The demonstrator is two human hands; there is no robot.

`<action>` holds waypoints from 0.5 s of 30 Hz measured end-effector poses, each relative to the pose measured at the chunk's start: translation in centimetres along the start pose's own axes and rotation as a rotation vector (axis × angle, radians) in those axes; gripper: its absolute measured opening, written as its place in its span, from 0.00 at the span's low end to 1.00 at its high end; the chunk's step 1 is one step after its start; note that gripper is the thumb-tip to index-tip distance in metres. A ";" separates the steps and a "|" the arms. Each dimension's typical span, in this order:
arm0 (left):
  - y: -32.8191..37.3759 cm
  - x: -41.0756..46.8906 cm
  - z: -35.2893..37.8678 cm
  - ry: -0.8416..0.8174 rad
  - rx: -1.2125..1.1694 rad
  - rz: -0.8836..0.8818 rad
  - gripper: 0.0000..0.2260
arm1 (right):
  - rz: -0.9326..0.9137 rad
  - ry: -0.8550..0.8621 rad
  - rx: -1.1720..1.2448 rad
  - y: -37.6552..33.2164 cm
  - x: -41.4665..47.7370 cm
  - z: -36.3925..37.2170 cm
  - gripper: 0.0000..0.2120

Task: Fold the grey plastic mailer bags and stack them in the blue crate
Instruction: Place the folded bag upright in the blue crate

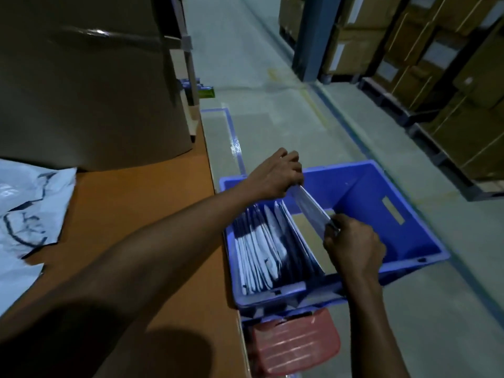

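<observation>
Stacking step. Left hand point(275, 174) and right hand point(354, 242) each pinch one end of a folded bag point(313, 208), held on edge between the fingers, above the crate point(368, 192). Row point(261, 241) of bags sits just left of the fingers. Next, probably: lower it against the row, then release.

Dim light, bluish cast. Grey concrete floor point(272, 64), aisle running away from camera. Blue tape line point(235, 144) on the floor beside the orange tabletop point(131, 214); faint yellow line point(317, 111) further right. Large cardboard box point(81, 91) stands on the tabletop, far left. Right side: blue rack post point(313, 36), stacked cartons point(409, 45) on dark pallets point(392, 102). Small green item point(206, 92) near the table's far end; not identifiable.
</observation>
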State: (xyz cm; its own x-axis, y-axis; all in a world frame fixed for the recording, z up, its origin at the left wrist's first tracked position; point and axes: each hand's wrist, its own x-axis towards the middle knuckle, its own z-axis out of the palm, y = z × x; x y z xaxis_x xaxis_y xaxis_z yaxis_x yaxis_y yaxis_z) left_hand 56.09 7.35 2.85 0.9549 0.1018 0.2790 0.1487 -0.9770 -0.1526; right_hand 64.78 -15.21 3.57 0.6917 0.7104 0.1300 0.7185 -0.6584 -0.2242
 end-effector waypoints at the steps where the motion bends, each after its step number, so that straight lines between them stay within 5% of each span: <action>1: 0.3 0.7 1.8 -0.021 -0.001 0.010 0.13 | 0.013 -0.045 -0.037 0.8 0.8 1.3 0.06; 15: 2.3 2.8 16.1 -0.269 -0.112 0.148 0.10 | -0.070 -0.681 -0.142 4.7 6.9 10.4 0.19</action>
State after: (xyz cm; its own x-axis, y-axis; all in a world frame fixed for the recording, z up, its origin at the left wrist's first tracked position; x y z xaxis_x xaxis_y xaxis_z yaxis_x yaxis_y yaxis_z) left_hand 63.20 8.43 -11.98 0.9999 -0.0120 -0.0009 -0.0120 -0.9979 -0.0633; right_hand 72.17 -10.81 -6.60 0.4765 0.7194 -0.5054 0.7944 -0.5986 -0.1032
